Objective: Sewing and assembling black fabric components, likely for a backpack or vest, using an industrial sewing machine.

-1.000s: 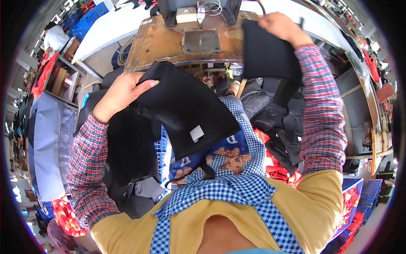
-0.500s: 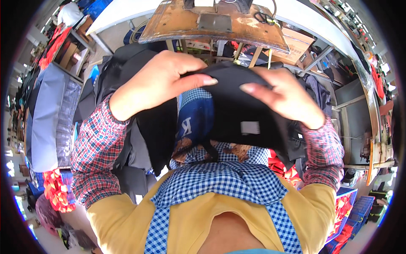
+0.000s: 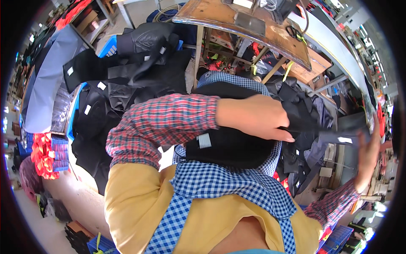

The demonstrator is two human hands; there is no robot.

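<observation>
Across the lap, over a blue-and-white gingham apron (image 3: pixel 228 180), a black fabric panel (image 3: pixel 241 150) with a white label (image 3: pixel 204 141) near its left side. Above it, reaching over from the left, the left hand (image 3: pixel 253 116), with fingers curled in and thumb close against them, pinching the near end of a dark fabric strip (image 3: pixel 315 128). Out to the right, by the strip's far end, the right hand (image 3: pixel 368 154), smeared by motion, with fingers pointing up; cannot tell gripping from merely touching there.

Left of the lap, a blue plastic crate (image 3: pixel 111 45), heaped past its rim with black fabric pieces (image 3: pixel 97 133), several with white tags, some spilling over the side; lower part hidden. Farther left, a smaller blue basket (image 3: pixel 60 155), with red fabric pieces (image 3: pixel 43 156) bunched at its side. At lower right, a blue bin (image 3: pixel 338 238), contents too unclear to name. At bottom left, a blue tub (image 3: pixel 105 249) with a yellow-green strip (image 3: pixel 98 241). Under the wooden-topped table (image 3: pixel 211 12), a brown cardboard box (image 3: pixel 313 64), inside not visible.
</observation>
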